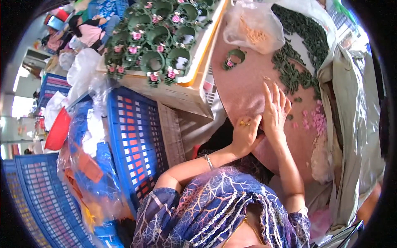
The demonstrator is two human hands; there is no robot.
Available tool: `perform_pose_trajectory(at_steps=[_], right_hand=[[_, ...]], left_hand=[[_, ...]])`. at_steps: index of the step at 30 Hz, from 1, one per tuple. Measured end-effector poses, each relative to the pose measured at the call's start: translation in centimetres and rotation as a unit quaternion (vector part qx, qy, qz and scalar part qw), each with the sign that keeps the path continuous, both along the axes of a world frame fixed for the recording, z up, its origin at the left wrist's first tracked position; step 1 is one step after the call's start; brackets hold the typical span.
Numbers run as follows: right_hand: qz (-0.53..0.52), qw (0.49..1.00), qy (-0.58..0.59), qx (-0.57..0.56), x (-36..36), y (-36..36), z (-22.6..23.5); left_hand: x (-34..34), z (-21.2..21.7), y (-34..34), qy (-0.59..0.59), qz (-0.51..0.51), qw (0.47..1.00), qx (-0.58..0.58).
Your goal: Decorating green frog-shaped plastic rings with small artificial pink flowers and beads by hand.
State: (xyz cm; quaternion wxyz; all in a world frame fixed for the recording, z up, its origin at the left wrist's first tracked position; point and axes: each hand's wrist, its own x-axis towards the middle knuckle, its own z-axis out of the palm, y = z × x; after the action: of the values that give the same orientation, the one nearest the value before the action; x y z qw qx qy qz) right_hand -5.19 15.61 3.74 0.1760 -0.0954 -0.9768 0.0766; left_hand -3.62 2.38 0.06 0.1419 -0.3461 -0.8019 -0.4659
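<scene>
At the near edge of a pinkish-brown board [244, 89], my left hand [245, 134] is closed, its fingers curled in; whatever it may hold is hidden. Right beside it, my right hand [273, 111] has its fingers stretched toward the far side, with the palm side hidden. A small tan piece [266, 78] lies just beyond those fingertips. Farther up the board sits a green ring-shaped piece [235, 56] with a pink rose and leaves. Small dark green leaf pieces [289, 68] are heaped to the right of my hands, and loose pink pieces [317, 120] are scattered nearer me.
A clear plastic bag [252, 27] of tan bits lies at the board's far end. At the upper left, a white crate [192, 97] bears many finished-looking green rings [159, 37]. Blue plastic baskets [134, 140] stand on my left. Grey cloth [351, 124] hangs at the right.
</scene>
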Motion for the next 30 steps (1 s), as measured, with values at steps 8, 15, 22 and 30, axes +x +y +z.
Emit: perform_pose_trajectory(at_steps=[8, 15, 22, 30], right_hand=[[-0.024, 0.867, 0.316, -0.385, 1.2, 5.2, 0.9], [-0.057, 0.803, 0.373, -0.461, 2.4, 7.9, -3.7], [-0.011, 0.816, 0.367, -0.446, 3.0, 8.4, -5.8], [-0.016, 0.862, 0.334, -0.381, 1.9, 8.3, -5.8]], left_hand=[[-0.1, 1.8, 1.2, 0.001, 0.016, 0.997, -0.074], [-5.0, 2.6, -1.3, -0.677, -0.159, 0.618, 0.366], [-17.4, 22.3, -13.6, -0.536, -0.189, 0.594, 0.569], [-40.7, 26.4, -27.8, -0.453, 0.175, 0.782, 0.39]])
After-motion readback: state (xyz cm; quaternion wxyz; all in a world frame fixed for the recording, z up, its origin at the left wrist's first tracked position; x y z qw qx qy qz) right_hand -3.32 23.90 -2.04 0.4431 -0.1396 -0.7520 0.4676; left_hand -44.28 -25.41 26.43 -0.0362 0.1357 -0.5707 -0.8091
